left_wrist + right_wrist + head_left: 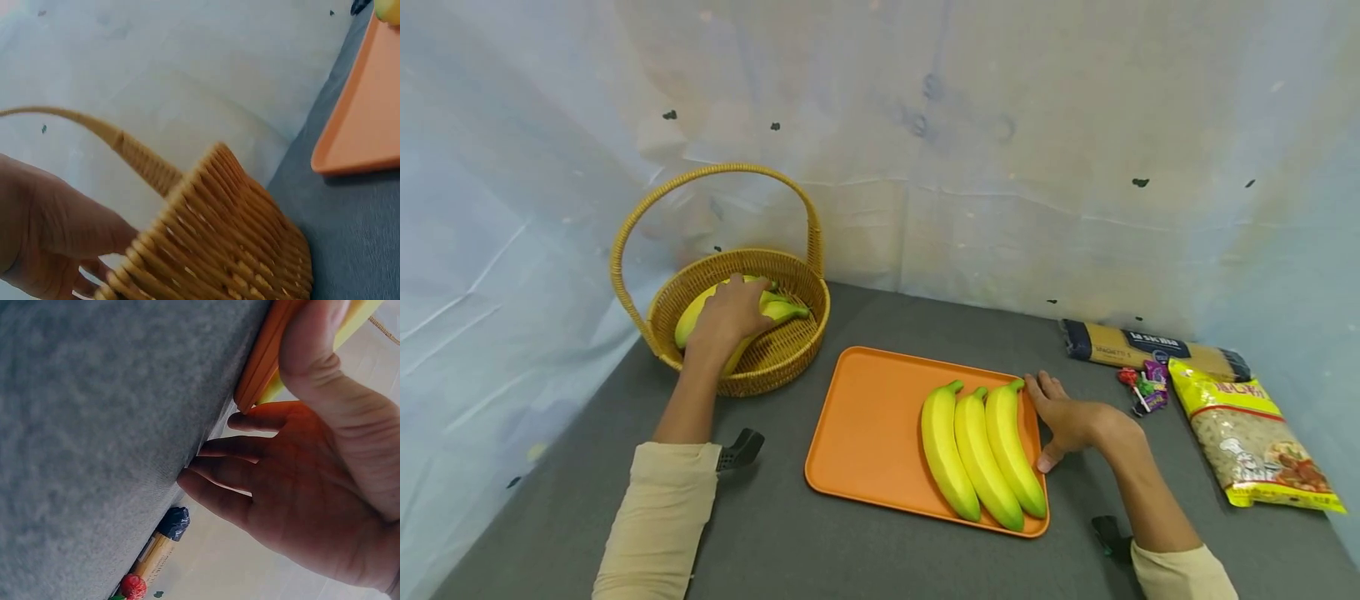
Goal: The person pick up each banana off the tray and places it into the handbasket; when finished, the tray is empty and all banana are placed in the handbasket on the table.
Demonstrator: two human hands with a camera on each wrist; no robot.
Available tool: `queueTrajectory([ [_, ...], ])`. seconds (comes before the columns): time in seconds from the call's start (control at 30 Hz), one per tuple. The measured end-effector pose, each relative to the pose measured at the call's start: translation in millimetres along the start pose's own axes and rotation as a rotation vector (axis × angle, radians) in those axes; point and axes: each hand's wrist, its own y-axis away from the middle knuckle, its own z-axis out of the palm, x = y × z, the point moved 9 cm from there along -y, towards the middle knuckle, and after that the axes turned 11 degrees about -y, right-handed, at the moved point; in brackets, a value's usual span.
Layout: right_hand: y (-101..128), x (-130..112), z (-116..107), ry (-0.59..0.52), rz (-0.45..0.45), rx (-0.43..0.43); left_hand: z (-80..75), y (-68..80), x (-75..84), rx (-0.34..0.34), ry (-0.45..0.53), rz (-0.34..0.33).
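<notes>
My left hand reaches into a round wicker basket, its fingers bent over yellow-green bananas. In the left wrist view the basket's woven side hides the fingertips of that hand, so a grip on a banana cannot be made out. An orange tray lies to the right of the basket, with three bananas side by side on its right part. At the tray's right edge rests my right hand, fingers extended and spread; the right wrist view shows its palm holding nothing.
The basket's tall handle arches above the left hand. At the back right lie a spaghetti pack, wrapped candies and a yellow-edged food bag. Pale sheeting hangs behind the grey table.
</notes>
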Motion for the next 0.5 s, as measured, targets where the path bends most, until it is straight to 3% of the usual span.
queueTrajectory([
  [0.1,4,-5,0,0.0,-0.003,0.001,-9.2,4.4,13.7,0.034,0.048,0.064],
  [0.2,5,-5,0,0.001,0.007,0.002,-19.9,14.0,41.9,0.09,0.088,0.18],
  [0.33,7,-4,3,-0.004,0.012,0.0,-26.9,32.5,99.0,0.125,0.139,0.386],
  [0.5,10,-2,4,-0.003,0.017,0.004,-17.9,52.1,175.5,0.032,0.134,0.627],
])
